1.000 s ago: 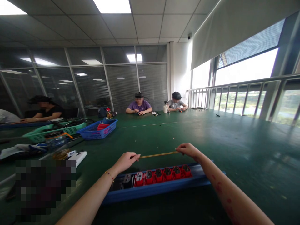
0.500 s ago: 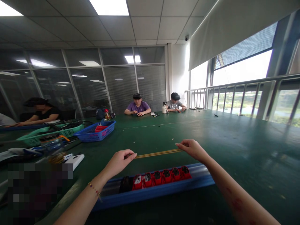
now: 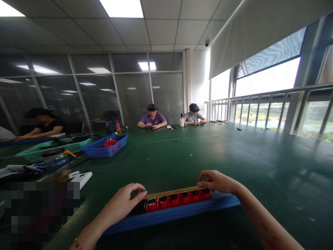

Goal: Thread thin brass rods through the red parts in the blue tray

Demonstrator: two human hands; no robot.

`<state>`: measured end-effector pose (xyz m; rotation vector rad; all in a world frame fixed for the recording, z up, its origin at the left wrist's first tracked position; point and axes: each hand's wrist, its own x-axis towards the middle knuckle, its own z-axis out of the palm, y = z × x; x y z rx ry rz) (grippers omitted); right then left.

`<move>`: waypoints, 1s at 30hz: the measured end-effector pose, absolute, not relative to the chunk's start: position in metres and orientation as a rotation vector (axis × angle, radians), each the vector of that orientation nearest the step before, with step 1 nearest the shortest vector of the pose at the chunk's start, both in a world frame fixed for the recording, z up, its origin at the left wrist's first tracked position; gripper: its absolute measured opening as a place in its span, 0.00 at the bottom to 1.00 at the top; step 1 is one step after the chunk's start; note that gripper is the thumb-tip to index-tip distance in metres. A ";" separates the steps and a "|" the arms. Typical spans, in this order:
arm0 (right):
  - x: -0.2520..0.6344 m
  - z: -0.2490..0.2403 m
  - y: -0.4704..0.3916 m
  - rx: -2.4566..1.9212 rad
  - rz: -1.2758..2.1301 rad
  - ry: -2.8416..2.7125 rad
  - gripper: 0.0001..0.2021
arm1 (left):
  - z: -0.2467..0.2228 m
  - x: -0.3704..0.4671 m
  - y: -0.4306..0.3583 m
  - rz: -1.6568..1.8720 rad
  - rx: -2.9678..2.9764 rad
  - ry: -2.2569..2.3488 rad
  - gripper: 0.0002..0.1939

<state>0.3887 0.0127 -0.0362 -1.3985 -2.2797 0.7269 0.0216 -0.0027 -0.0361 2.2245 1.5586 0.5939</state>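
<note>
Between my two hands stretch a few long, thin brass-coloured strips [image 3: 173, 192], side by side. My left hand [image 3: 126, 201] pinches their left end between thumb and fingertips. The right end is in the closed fingers of my right hand [image 3: 218, 181]. Beneath the strips a row of several red blocks with black or grey inner parts [image 3: 174, 200] sits in a long blue channel-shaped housing [image 3: 171, 215]. A black piece [image 3: 139, 207] is at the row's left end, partly behind my left hand. Whether the strips touch the blocks I cannot tell.
On the left stand a blue basket [image 3: 97, 152] holding a red box, a green basket [image 3: 28, 152] with dark cables, a jar [image 3: 55, 161] and a white device [image 3: 84, 178]. Two people [image 3: 153, 119] sit across the green table; another person [image 3: 47, 126] is far left.
Both hands have come down and nearer with the strips, from above the table behind the blue housing to right over the row of red blocks.
</note>
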 end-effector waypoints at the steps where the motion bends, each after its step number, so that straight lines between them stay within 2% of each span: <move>1: 0.389 -0.037 0.013 -1.396 0.736 -2.289 0.19 | -0.035 0.022 -0.003 0.591 2.219 1.544 0.20; 10: 0.389 -0.043 0.016 -1.390 0.853 -2.283 0.23 | -0.032 0.026 -0.008 0.591 2.290 1.539 0.19; 17: 0.394 -0.045 0.017 -1.389 0.691 -2.230 0.21 | -0.032 0.026 -0.008 0.621 2.312 1.558 0.19; 30: 0.403 -0.043 0.021 -1.330 0.652 -2.221 0.22 | -0.036 0.025 -0.004 0.607 2.303 1.498 0.17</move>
